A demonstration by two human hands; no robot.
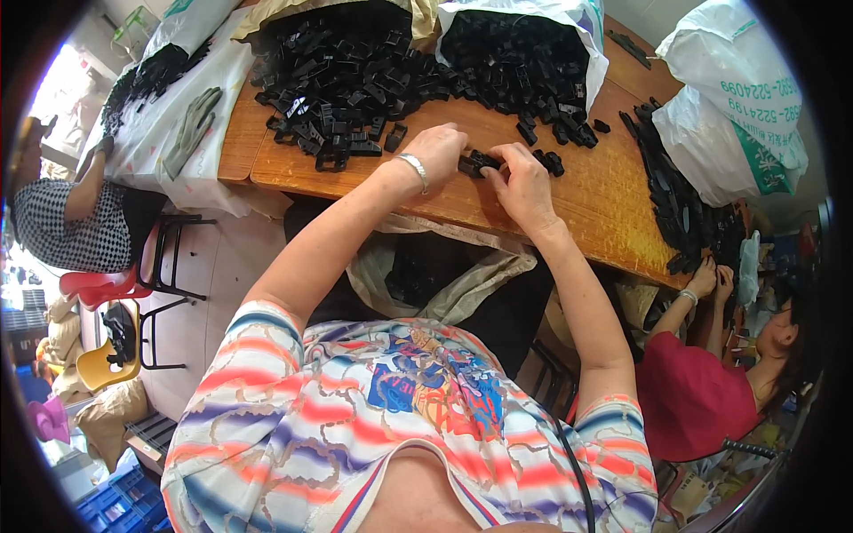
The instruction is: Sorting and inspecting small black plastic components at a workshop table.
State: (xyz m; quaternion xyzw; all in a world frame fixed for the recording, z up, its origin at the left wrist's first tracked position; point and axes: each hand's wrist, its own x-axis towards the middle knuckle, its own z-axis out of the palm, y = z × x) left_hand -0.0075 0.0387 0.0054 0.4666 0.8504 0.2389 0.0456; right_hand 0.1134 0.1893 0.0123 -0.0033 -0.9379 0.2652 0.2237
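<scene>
My right hand [526, 188] pinches a small black plastic part [476, 164] between thumb and fingers, just above the wooden table. Close on its left is my left hand [432, 153], with a metal band on the wrist; its fingers are curled together, and what they hold, if anything, is hidden behind the hand. A few more black pieces [551, 163] lie right beside my right fingers. Beyond my left hand spreads a large heap of black plastic parts [355, 84], with one loose piece [395, 137] near my left wrist.
A white bag [597, 53] spills black parts at the back. Long black strips [662, 191] lie along the right edge beside white plastic bags [711, 147]. Co-workers sit at left and right. An open cloth sack [462, 298] rests at my lap below the wooden table [586, 209].
</scene>
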